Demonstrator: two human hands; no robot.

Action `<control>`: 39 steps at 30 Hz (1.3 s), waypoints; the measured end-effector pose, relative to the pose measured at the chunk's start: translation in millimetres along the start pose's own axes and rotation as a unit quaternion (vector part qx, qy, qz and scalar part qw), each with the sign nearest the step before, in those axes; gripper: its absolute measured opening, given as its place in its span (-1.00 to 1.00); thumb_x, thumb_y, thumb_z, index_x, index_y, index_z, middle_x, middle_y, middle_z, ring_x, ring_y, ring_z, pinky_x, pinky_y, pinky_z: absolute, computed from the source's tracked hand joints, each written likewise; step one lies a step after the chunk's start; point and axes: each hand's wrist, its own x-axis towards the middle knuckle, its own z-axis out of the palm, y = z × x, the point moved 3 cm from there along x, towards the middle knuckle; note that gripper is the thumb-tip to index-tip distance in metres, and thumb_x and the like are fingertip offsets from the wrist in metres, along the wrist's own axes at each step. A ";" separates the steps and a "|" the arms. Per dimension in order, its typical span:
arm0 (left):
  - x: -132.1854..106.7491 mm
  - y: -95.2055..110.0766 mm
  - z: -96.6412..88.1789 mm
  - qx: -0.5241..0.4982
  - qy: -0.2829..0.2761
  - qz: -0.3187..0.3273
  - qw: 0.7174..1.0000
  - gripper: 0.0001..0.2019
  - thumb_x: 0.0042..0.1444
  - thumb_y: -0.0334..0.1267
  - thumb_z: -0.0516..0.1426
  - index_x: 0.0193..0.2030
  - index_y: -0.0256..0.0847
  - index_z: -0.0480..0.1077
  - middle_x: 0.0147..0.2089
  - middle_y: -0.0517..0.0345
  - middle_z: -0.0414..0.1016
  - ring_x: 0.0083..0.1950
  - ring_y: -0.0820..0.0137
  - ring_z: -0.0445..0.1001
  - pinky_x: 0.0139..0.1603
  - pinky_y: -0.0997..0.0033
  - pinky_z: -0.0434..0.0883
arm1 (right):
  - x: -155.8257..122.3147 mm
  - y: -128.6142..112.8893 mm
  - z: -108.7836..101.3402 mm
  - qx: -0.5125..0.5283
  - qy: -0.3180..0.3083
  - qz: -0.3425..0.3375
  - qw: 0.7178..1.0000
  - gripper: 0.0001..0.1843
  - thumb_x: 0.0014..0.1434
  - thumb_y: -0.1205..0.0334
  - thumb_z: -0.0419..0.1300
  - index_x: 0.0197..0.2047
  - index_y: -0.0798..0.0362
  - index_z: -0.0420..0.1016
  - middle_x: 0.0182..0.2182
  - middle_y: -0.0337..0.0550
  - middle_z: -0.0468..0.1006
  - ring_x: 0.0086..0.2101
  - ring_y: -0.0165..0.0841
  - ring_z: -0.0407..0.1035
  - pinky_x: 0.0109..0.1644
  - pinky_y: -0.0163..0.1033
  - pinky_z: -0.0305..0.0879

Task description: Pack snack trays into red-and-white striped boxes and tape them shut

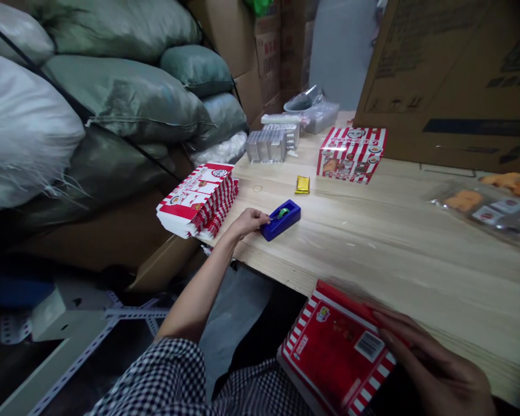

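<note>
Pinching with thumb and fingertips of the left hand (248,222) at the front end of the blue tape dispenser (282,229), just in from the near-left corner of the table (398,242); by the look of it, gripping the loose end of the tape (283,213), though too small there to make out any strip. Grasping the red carton (338,341) with the right hand (444,364), fingers along its right side, at the near edge of the table, tilted, barcode side uppermost.

Judged as the step in hand: drawing off a piece of tape. To do it well, pull low and in line with the roll, then break downward over the dispenser's lip with one brisk tug, so as not to drag the dispenser toward the near edge. Touch only the very tip of the strip, to spare the adhesive. Meanwhile, hold the carton steady, firmly but without denting its walls. Mind the stack of striped cartons (199,196) overhanging the left edge, near the left forearm (212,277). Pull clear of the yellow packet (302,185), farther in from the dispenser.
</note>
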 end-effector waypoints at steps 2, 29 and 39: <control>-6.9 -0.7 -1.8 -0.036 0.007 0.014 0.999 -0.64 -0.10 0.01 0.34 -0.46 -0.32 0.49 -0.27 -0.05 0.61 -0.27 0.33 0.53 -0.35 0.44 0.42 | -1.9 0.2 0.6 0.000 0.004 0.001 1.000 -0.73 0.18 0.08 0.34 -0.06 -0.12 0.70 0.06 -0.20 0.65 0.10 -0.17 0.51 0.27 -0.18 0.39; -220.1 64.6 132.7 -0.345 0.061 0.007 0.937 -0.20 0.11 -0.20 0.35 0.46 -0.07 0.13 -0.42 0.24 0.56 -0.46 0.48 0.50 -0.33 0.49 0.51 | -30.2 -56.7 64.4 -0.098 0.022 -0.271 0.957 -0.34 0.25 0.57 0.17 0.29 -0.24 0.43 0.21 -0.14 0.49 0.12 -0.16 0.48 0.15 0.00 0.53; -207.3 24.3 147.6 -0.348 0.022 -0.089 0.933 -0.07 0.01 -0.01 0.39 0.41 -0.20 0.03 -0.43 0.19 0.60 -0.51 0.35 0.57 -0.42 0.42 0.48 | -31.5 -50.4 67.9 -0.094 0.000 -0.282 0.955 -0.33 0.27 0.58 0.12 0.32 -0.23 0.39 0.23 -0.13 0.47 0.15 -0.16 0.45 0.20 0.02 0.48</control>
